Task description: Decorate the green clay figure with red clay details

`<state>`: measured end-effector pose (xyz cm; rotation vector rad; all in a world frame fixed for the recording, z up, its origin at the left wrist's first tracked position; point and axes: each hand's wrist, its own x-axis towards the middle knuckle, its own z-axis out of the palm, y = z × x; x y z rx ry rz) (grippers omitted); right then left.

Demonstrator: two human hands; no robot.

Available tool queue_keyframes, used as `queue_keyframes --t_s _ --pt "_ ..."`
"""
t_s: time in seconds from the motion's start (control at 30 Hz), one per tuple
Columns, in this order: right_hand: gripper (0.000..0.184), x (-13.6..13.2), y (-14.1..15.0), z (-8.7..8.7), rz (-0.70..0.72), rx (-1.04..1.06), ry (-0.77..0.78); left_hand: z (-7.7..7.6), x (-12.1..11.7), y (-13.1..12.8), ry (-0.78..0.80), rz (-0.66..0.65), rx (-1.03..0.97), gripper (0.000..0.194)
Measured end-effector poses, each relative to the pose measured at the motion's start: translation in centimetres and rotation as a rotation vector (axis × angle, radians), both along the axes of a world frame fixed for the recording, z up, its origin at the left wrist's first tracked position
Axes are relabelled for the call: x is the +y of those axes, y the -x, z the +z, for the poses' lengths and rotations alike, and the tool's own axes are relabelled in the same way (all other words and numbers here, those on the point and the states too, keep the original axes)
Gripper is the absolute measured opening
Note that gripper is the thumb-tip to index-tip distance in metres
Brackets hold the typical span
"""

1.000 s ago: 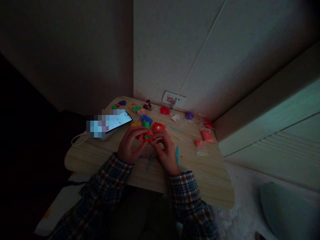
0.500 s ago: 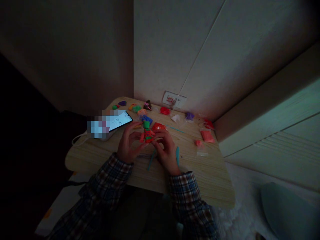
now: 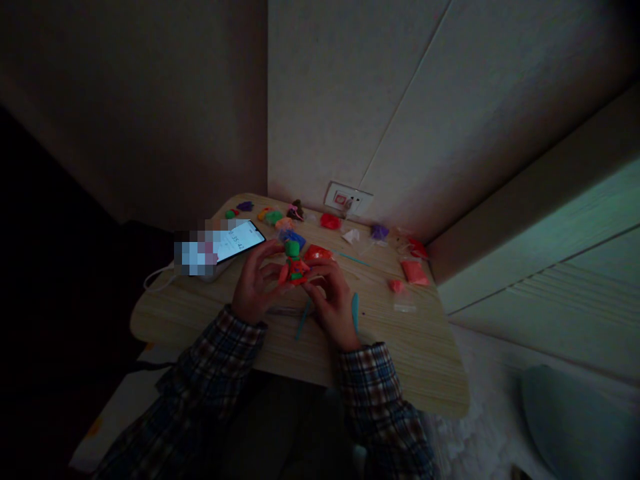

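A small clay figure with a green head and a red and green body is held upright above the table. My left hand grips it from the left with thumb and fingers. From the other side, my right hand pinches its lower right part. Fingertips hide parts of both sides of the figure. Under and beside my right hand lie two teal modelling tools. Just behind the figure sits an orange-red clay packet, with a blue clay packet to its left.
A lit phone leans at the table's left, a white cable beside it. Along the back are several clay packets, including red and purple. Pink clay lies at the right. A wall socket is behind the wooden table.
The figure has tilted and shifted very slightly to the left between my fingers. Both hands keep nearly the same position, and the things on the table are unmoved.
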<state>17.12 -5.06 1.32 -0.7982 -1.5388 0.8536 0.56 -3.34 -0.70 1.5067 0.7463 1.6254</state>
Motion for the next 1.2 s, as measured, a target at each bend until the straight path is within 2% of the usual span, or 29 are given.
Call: queue_keyframes --t_s 0.13,0.3,0.57,0.73,0.97,1.1,1.2 --pt "0.004 0.04 -0.03 -0.14 -0.001 0.01 -0.005 0.12 -0.05 0.02 0.003 -0.002 0.004 0.067" --pt "0.005 0.17 -0.11 -0.31 -0.003 0.009 -0.006 0.0 -0.07 -0.08 0.017 -0.011 0.004 0.075" --pt "0.005 0.11 0.05 -0.08 0.014 0.028 0.011 0.18 -0.11 0.08 0.039 -0.011 -0.008 0.066" --pt "0.014 -0.02 0.02 -0.02 0.005 0.049 0.045 0.35 -0.05 0.32 0.076 -0.036 -0.029 0.064" --pt "0.028 0.08 -0.52 -0.31 -0.047 0.121 0.162 -0.1 0.29 0.5 0.148 -0.206 -0.093 0.056" --pt "0.036 0.18 -0.69 -0.12 0.039 0.099 0.219 -0.16 0.43 0.34 0.208 -0.354 -0.065 0.054" --pt "0.038 0.24 -0.64 0.08 0.118 0.104 0.213 -0.13 0.49 0.36 0.24 -0.398 -0.042 0.05"
